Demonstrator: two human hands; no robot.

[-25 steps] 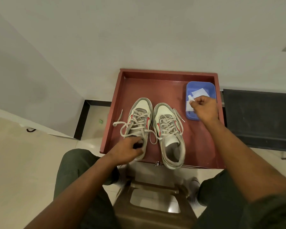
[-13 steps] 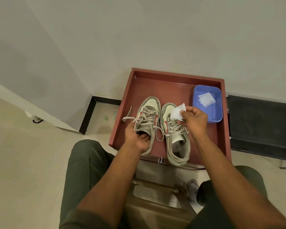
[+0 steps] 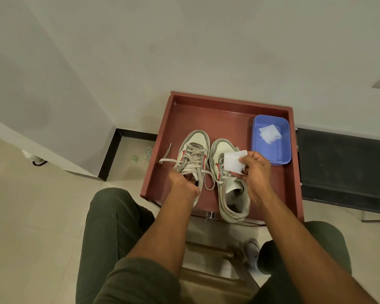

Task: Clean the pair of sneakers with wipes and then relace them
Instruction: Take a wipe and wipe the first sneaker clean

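- White wipe point(image 3: 234, 162): we pinch it at its right edge between the thumb and fingertips of our right hand point(image 3: 253, 172), and it hangs open and flat to the left of the fingers, over the laces of the right sneaker point(image 3: 229, 183).
- Our right hand is raised above that sneaker, fingers curled round the wipe's edge, the forearm running back toward our right knee.
- Our left hand point(image 3: 183, 186) grips the left sneaker point(image 3: 193, 154) at its collar; the fingers curl down into the opening, so we cannot see their tips.
- Our left forearm reaches forward from between our knees, the wrist bent down to the shoe.
- Both sneakers stand side by side, toes pointing away from us, in the red tray point(image 3: 206, 115); the right one's heel overhangs the near edge.
- Loose laces point(image 3: 166, 160) of the left sneaker trail out to the left across the tray floor.
- More wipes point(image 3: 269, 133) lie in the blue tub point(image 3: 270, 154) at the tray's far right corner, just beyond our right hand.
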